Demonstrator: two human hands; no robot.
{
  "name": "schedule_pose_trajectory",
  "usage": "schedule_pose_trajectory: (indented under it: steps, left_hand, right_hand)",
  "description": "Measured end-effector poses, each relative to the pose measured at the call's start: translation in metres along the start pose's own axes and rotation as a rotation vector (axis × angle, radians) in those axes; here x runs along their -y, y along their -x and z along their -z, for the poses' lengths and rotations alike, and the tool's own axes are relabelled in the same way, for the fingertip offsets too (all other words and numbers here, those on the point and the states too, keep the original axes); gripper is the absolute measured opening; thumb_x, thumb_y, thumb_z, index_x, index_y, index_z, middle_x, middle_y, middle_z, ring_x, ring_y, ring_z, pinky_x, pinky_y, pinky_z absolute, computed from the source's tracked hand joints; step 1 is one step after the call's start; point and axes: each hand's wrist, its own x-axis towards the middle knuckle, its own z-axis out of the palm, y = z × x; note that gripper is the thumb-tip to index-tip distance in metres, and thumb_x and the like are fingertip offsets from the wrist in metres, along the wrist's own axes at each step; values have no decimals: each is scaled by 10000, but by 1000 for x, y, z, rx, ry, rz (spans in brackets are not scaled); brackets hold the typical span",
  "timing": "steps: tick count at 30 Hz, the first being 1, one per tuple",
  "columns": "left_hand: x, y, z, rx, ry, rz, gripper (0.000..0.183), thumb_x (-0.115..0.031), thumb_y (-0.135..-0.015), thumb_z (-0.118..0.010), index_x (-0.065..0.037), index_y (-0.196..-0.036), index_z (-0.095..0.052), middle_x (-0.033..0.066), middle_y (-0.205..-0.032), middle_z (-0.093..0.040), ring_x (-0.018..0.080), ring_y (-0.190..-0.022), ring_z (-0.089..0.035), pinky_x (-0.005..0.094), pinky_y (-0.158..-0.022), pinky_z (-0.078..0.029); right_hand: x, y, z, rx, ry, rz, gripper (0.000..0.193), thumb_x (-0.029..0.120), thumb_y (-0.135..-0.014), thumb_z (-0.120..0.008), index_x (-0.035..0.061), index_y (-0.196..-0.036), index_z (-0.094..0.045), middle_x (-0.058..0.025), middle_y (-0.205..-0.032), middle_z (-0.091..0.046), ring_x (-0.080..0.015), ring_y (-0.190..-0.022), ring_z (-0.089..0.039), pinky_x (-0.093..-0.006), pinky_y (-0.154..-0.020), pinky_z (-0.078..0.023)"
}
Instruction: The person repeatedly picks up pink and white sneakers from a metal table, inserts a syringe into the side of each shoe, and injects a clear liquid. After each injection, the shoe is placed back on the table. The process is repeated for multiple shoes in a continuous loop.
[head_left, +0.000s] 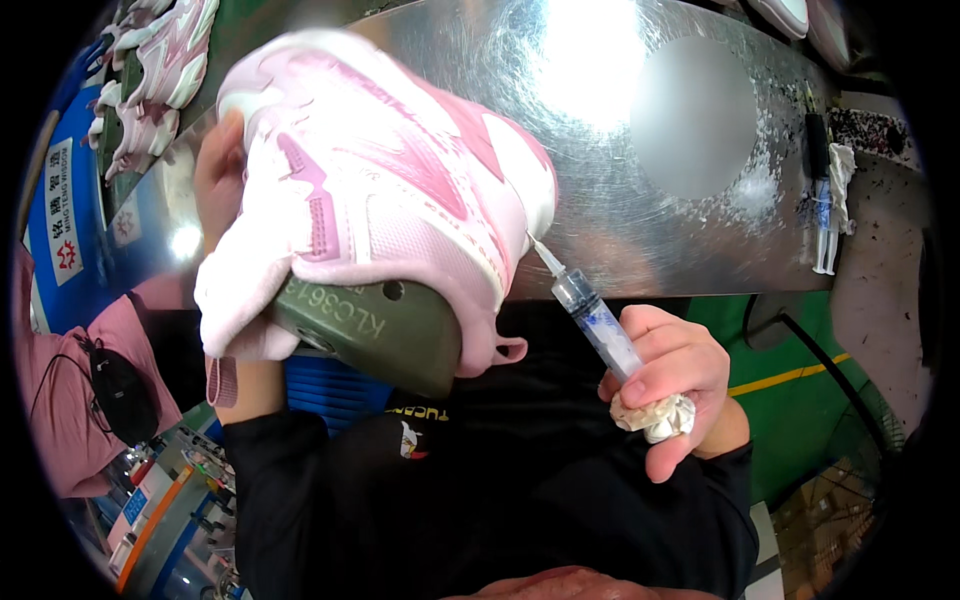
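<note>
Pink-white sneaker (400,165) on green last (375,335)

Right hand (680,370) grips syringe (602,325) — nozzle (547,258) at pink-white shoe (400,180); left hand (220,168) holds shoe's left side — metal counter (690,245) beyond.

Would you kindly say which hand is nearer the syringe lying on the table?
Right: the right hand is below-left of the syringe; the left hand, much farther left.

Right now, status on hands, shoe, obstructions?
Left hand holding pink-and-white shoe. Right hand on syringe and crumpled white wad; nozzle at shoe's sole edge, contact unclear. Green last inside shoe. Nothing seen blocking nozzle.
</note>
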Motion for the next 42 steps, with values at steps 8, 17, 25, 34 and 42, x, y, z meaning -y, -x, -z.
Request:
schedule_pose_trajectory:
  steps: [8,17,25,34,42]
  left_hand:
    - [-12,40,17,-64,-719,-182,475,-94,-612,-700,55,-1050,-593,180,-1089,-609,216,-959,-613,334,-839,-479]
    - [4,120,33,-392,179,500,701,-200,-783,-698,-5,-1346,-330,137,-1270,-479,256,-1132,-522,403,-961,-452]
    - [9,141,-22,-205,545,560,789,-152,-775,-690,15,-1396,-232,196,-1332,-421,340,-1153,-518,458,-872,-528]
    - [5,130,-70,-112,751,623,889,-98,-696,-712,-19,-1420,-202,157,-1364,-403,316,-1219,-460,462,-1043,-359]
    - [21,128,-71,88,984,766,814,-21,-692,-652,-12,-1402,-253,149,-1346,-439,297,-1239,-448,415,-1030,-362]
  right_hand:
    - [-13,-13,0,36,94,11,534,376,-629,-823,29,-990,-636,-22,-849,-688,-165,-646,-576,-292,-578,-366]
    - [-17,-24,-14,27,146,-10,490,294,-633,-831,34,-998,-633,-35,-862,-684,-181,-633,-561,-289,-587,-377]
    - [-14,-22,-22,-3,152,-27,492,268,-626,-841,27,-1000,-634,-53,-843,-678,-186,-607,-527,-290,-566,-375]
    - [11,-27,-30,41,154,-108,479,264,-616,-846,18,-978,-653,-61,-833,-671,-189,-592,-495,-293,-545,-380]
    - [47,-33,-34,169,89,-256,485,275,-626,-841,4,-982,-654,-54,-809,-667,-178,-574,-495,-282,-523,-344]
